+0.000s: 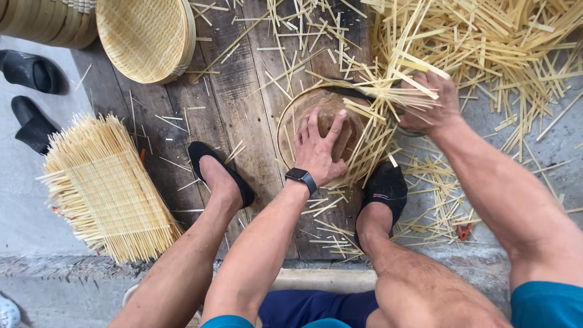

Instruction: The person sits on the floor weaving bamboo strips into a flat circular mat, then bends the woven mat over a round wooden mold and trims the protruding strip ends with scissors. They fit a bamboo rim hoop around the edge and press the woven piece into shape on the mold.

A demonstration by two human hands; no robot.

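My left hand [319, 149] presses flat, fingers spread, into a round brown bowl-shaped mould [303, 112] on a dark wooden board [237, 109]. A woven mat of bamboo strips [370, 130] lies over the mould's right side, its loose ends sticking out. My right hand [432, 103] grips those strips at the mould's right rim, next to a dark hoop. A black watch [301, 178] is on my left wrist. My feet in black shoes rest on either side of the mould.
A stack of flat woven bamboo mats [103, 188] lies at the left. A finished round basket [146, 36] leans at the top left beside stacked baskets. Loose bamboo strips [504, 48] cover the top right. Two black sandals [30, 97] sit on the concrete.
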